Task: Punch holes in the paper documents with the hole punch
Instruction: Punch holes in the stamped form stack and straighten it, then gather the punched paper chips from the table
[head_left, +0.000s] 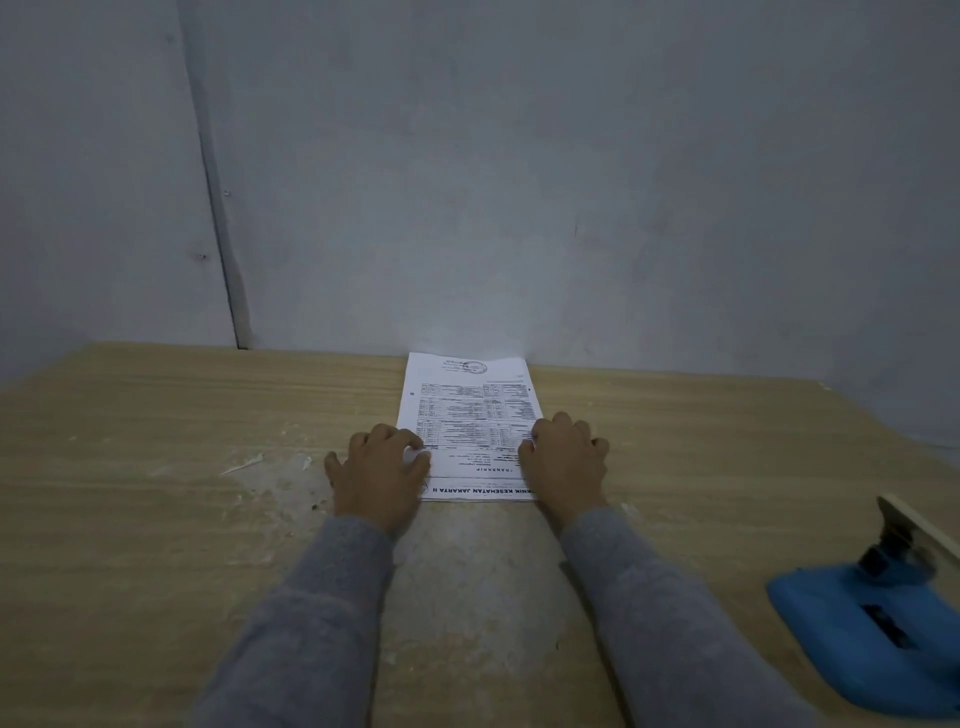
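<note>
A white printed paper document (470, 410) lies flat on the wooden table (156, 519), its far edge against the wall and its text upside down to me. A small hole shows near its left edge. My left hand (382, 470) rests on the paper's near left corner with fingers bent onto the sheet. My right hand (563, 457) rests on the near right edge, fingers bent on the paper. The blue hole punch (872, 631) sits at the table's near right, apart from both hands.
A grey wall (519, 182) stands right behind the table, with a vertical seam at the left. White flecks and scraps (244, 464) lie scattered on the table to the left of my left hand. The table's right edge runs just past the hole punch.
</note>
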